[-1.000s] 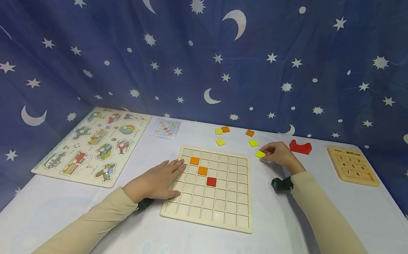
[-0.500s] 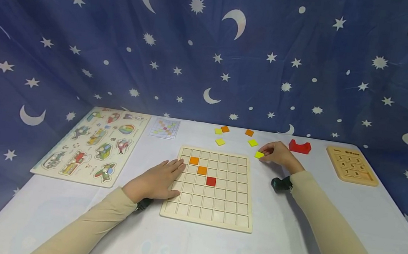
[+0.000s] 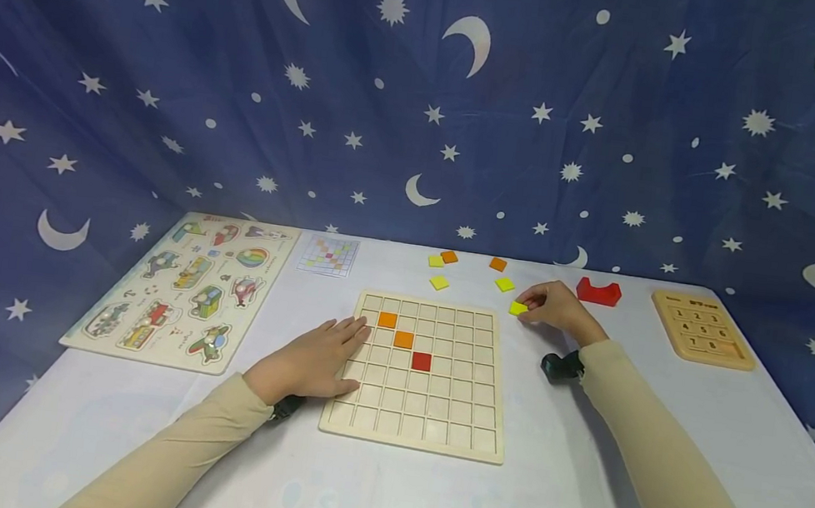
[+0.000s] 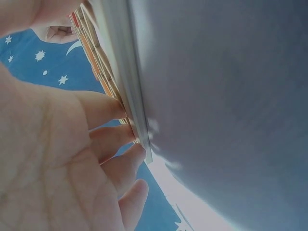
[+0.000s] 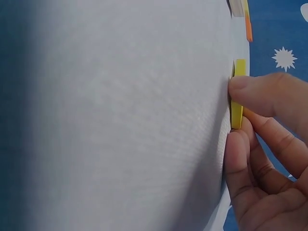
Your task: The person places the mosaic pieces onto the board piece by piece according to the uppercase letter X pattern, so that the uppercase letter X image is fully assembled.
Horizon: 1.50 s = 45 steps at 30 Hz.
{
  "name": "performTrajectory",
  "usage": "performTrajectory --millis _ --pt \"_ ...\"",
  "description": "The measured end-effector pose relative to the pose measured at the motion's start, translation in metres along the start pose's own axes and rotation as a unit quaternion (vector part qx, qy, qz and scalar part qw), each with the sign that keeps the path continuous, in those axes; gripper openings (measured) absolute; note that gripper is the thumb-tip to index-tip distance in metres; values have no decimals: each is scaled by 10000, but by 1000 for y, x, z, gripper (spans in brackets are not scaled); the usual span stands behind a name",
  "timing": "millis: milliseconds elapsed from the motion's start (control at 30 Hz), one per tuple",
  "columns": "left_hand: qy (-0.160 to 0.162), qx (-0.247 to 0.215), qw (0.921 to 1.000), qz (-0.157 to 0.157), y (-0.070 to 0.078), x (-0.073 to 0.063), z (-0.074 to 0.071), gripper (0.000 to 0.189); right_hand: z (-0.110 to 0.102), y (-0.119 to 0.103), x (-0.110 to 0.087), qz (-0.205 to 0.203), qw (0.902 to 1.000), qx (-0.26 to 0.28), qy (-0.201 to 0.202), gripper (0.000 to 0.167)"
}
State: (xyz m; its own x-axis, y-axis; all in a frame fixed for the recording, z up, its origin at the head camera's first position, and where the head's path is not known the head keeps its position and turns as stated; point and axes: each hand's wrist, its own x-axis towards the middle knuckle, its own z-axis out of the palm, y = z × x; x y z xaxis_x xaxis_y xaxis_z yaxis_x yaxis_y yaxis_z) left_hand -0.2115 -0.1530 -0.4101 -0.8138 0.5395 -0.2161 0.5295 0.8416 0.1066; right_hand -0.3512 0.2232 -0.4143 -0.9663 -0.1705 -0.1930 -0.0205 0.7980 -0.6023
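A pale wooden grid board (image 3: pixel 415 414) lies mid-table, with two orange tiles (image 3: pixel 403 340) and one red tile (image 3: pixel 421 362) set diagonally in its cells. My left hand (image 3: pixel 316 359) rests on the board's left edge, fingers extended; the left wrist view shows the fingertips (image 4: pixel 126 132) along that edge. Beyond the board's far right corner, my right hand (image 3: pixel 556 306) pinches a yellow tile (image 3: pixel 518 308) close over the tablecloth. From the right wrist, the thumb (image 5: pixel 245 89) presses the side of this tile (image 5: pixel 237 115), with fingers curled behind it.
Behind the board lie loose yellow tiles (image 3: pixel 438 283) and orange tiles (image 3: pixel 498 264). A pattern card (image 3: pixel 328 256) and a picture puzzle (image 3: pixel 184 291) are at left. To the right are a red notched block (image 3: pixel 598 292) and a wooden number board (image 3: pixel 703 330). A starry curtain (image 3: pixel 393 118) stands behind.
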Motion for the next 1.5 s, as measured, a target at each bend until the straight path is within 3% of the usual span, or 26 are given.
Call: performTrajectory --millis 500,933,1200,1367,1500 --pt "59 -11 10000 39 1 0 -1 79 -2 4 0 -65 9999 112 20 35" --pt "52 -30 10000 30 1 -1 -1 79 -2 3 -3 -183 9997 -106 153 32" --pt "49 -44 10000 -4 1 -1 1 80 1 -3 -15 -837 9964 91 116 28" --pt "64 -48 10000 7 0 -1 1 79 3 -18 -27 -1279 9915 208 102 26" --pt "69 -45 10000 18 0 -1 2 80 5 -31 -34 -1393 9894 408 25 26"
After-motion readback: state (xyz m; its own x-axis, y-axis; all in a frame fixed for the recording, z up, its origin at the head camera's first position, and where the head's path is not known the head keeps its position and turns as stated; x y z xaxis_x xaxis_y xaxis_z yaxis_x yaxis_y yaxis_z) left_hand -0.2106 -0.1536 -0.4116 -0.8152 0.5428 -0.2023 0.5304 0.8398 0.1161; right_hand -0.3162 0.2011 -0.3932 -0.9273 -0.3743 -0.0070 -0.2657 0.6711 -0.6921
